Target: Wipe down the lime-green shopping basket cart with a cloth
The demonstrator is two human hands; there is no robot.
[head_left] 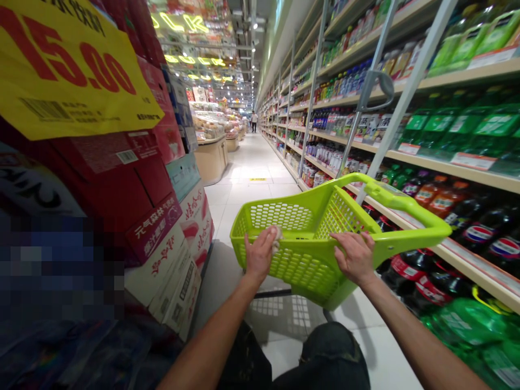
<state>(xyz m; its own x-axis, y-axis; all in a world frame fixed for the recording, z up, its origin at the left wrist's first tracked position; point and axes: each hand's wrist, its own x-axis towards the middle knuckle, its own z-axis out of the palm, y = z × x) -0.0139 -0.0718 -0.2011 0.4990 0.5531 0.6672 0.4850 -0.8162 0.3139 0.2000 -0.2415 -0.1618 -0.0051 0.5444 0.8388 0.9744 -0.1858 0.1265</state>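
While the left hand (259,259) bent its fingers partly closed over a whitish wad (277,238) at the near rim of a green shopping cart (311,265), the right hand (356,257) curled over that same rim farther along, gripping it. The cart stood sideways just beyond both hands, its handle (441,230) reaching out past the right hand. Below and between the forearms were the wearer's knees (333,349). Left of the left hand rose stacked cartons (160,260) under a yellow price sign (77,70); right of the right hand, shelves (447,169) held bottled drinks (459,122). Far ahead, beyond the cart, another person (254,120) was in the aisle (239,195).
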